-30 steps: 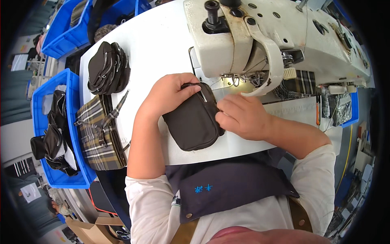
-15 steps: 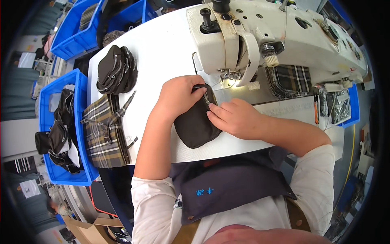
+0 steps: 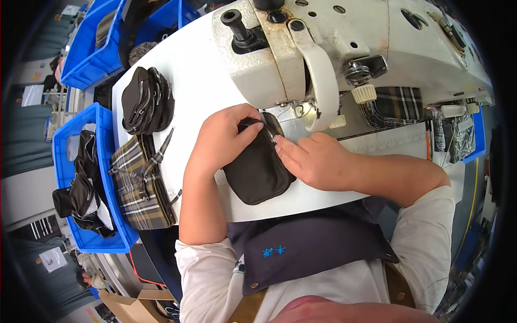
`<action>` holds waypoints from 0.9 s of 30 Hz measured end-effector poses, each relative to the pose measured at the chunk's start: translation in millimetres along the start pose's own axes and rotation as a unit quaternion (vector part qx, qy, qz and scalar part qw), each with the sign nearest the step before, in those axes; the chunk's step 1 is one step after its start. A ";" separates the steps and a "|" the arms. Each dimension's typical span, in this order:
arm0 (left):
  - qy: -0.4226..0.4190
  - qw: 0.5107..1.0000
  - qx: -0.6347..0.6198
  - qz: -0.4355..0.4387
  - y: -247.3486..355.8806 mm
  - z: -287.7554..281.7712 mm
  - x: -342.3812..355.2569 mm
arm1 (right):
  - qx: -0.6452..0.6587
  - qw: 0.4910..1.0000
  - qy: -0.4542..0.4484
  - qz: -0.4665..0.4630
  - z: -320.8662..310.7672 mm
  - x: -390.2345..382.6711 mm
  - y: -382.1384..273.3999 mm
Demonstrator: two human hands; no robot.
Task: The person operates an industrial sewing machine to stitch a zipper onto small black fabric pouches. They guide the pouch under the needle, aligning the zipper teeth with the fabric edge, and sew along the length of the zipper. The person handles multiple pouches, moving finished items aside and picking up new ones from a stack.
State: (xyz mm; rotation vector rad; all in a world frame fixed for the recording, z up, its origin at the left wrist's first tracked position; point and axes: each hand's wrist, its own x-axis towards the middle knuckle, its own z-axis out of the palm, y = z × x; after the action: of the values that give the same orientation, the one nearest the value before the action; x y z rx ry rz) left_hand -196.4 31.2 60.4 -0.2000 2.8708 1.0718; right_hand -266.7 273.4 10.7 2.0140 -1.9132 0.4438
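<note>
A dark brown zippered pouch (image 3: 249, 180) lies on the white table just in front of the sewing machine (image 3: 253, 75). My left hand (image 3: 218, 141) grips its top, thumb pressed along the zipper. The fingers of my right hand (image 3: 309, 161) are bent and pinched at the metal zipper (image 3: 271, 134) on the pouch's right side; what exactly sits between the fingertips is too small to make out. The machine's needle area is lit just beyond the pouch, partly hidden by a white curved guard (image 3: 323, 81).
A stack of dark pouches (image 3: 141, 99) and folded plaid fabric (image 3: 141, 194) are on the left. Blue bins (image 3: 126, 239) stand beyond that edge. More plaid pieces (image 3: 392, 105), packaged items (image 3: 460, 137), an orange pen-like tool (image 3: 428, 137) and a ruler strip (image 3: 388, 146) lie right.
My right hand's fingertips have moved left, from the pouch's right edge onto the zipper. My left hand still grips the top. The whole view has shifted slightly.
</note>
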 end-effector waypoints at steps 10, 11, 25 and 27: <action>0.060 0.981 0.184 0.013 15.6 17.7 13.3 | 0.000 0.999 0.031 -0.027 -1.2 1.8 4.4; 0.052 0.976 0.212 0.003 17.9 18.1 14.0 | 0.010 0.999 0.033 -0.032 -2.0 1.1 3.5; 0.031 0.995 0.086 -0.029 3.0 16.0 14.8 | -0.046 0.998 -0.001 -0.046 -3.8 -3.2 -3.6; 0.035 0.997 0.068 -0.024 2.2 14.7 15.4 | -0.046 0.998 -0.002 -0.048 -3.3 -3.3 -3.4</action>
State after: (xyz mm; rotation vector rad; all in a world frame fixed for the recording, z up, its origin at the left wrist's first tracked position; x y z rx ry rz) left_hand -211.6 40.9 49.0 -0.3026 2.9713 0.8738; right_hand -263.4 278.0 12.1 2.0376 -1.7970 0.3206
